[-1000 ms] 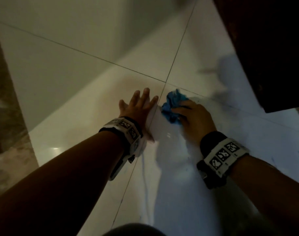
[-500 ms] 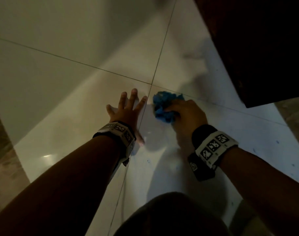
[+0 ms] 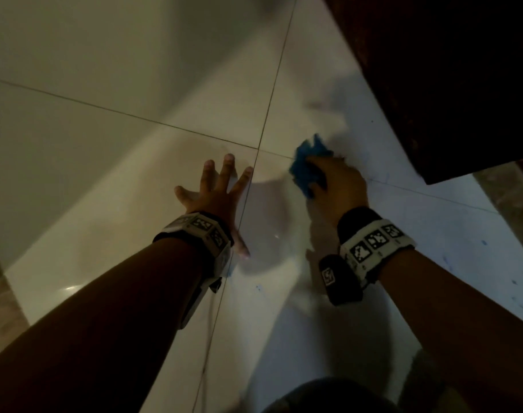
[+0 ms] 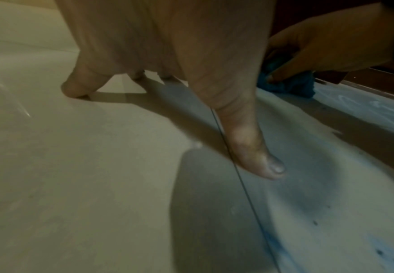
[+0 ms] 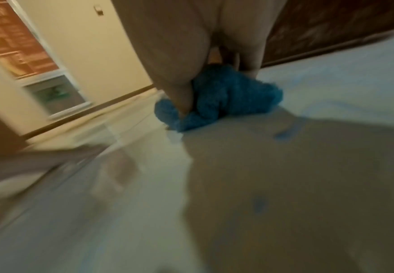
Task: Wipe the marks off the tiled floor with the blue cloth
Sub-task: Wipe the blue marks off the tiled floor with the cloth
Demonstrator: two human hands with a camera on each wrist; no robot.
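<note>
A bunched blue cloth (image 3: 306,166) lies on the white tiled floor (image 3: 135,180) just right of where the grout lines cross. My right hand (image 3: 334,186) grips the cloth and presses it down on the tile; the cloth (image 5: 217,99) bulges out under the palm and thumb. My left hand (image 3: 218,186) rests flat on the floor to the left of the cloth, fingers spread and straight, with the thumb (image 4: 256,147) lying across a grout line. Small blue marks (image 3: 446,260) dot the tile to the right of my right wrist, and a faint blue smear (image 4: 273,238) runs along the grout near the left wrist.
A dark wooden piece of furniture (image 3: 448,70) stands at the upper right, close behind the cloth. A brown marbled strip (image 3: 0,299) borders the tiles at the left edge. A cream wall and a window (image 5: 51,88) lie beyond the cloth. My knee (image 3: 328,394) shows at the bottom.
My right hand has slid the cloth to the right, away from the grout crossing and the left hand. The left hand has stayed planted on the tile.
</note>
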